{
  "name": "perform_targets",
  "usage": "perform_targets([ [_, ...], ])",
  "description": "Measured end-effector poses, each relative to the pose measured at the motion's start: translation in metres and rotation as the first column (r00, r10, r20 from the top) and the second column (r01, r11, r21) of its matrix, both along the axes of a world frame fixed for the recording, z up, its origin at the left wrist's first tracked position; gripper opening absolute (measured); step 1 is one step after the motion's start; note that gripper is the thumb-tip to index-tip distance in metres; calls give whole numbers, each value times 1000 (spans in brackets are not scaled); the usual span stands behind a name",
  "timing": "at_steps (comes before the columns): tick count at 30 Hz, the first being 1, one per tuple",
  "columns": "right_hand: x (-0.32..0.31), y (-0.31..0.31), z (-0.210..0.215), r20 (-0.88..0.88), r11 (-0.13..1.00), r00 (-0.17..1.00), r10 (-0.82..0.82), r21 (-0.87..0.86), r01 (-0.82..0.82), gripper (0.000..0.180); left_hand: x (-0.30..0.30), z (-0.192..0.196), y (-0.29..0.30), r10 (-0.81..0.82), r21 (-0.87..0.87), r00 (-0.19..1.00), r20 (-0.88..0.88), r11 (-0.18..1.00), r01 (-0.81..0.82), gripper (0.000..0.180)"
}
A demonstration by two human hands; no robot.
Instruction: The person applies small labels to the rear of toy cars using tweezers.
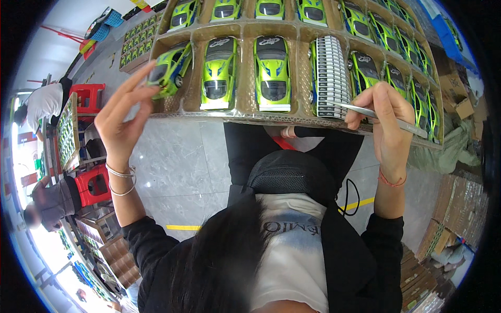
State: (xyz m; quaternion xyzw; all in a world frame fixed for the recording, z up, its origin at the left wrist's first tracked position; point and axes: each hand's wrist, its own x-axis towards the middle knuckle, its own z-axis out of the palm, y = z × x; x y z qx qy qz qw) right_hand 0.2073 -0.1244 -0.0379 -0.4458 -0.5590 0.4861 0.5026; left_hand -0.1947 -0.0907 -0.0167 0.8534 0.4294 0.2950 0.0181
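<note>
My left hand (121,117) grips the near end of a green toy car (169,68) between thumb and fingers. That car sits tilted at the left end of the tray's near row. In my right hand (391,117) is a pair of metal tweezers (415,127), pinched between thumb and fingers. Its tip lies at the lower part of a strip of black-and-white stickers (331,73). The strip rests over another green car, hiding most of it. Two green toy cars with black hoods, a left one (218,75) and a right one (272,75), stand between my hands.
The tray (245,116) has divided compartments holding several more green cars. Another tray of cars (141,41) lies on the floor at the far left. Two people sit near red stools (93,185) on the left. Stacked cardboard (454,219) stands on the right.
</note>
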Motion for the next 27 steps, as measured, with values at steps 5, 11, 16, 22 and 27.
perform_targets([
  [5, 0, -1, 5, 43, 999, 999, -18, -43, 20, 43, 8, -9, 16, 9, 246, 995, 95, 969, -33, 28],
  [11, 7, -4, 1, 50, 997, 998, -40, -71, 44, 44, 27, 2, 37, 34, 196, 991, 128, 979, -59, 33],
  [16, 2, -4, 2, 31, 998, 999, -23, -58, 25, 42, 71, 46, 7, 78, 384, 943, 324, 900, -207, 24],
  [22, 5, -6, -2, 96, 995, 994, -55, -72, 63, 36, 136, 47, 4, -166, 117, 822, 545, 986, 122, 31],
  [27, 0, -8, -1, 172, 995, 982, -75, -47, 84, 29, 180, 35, 21, -211, 89, 820, 532, 977, 194, 32],
])
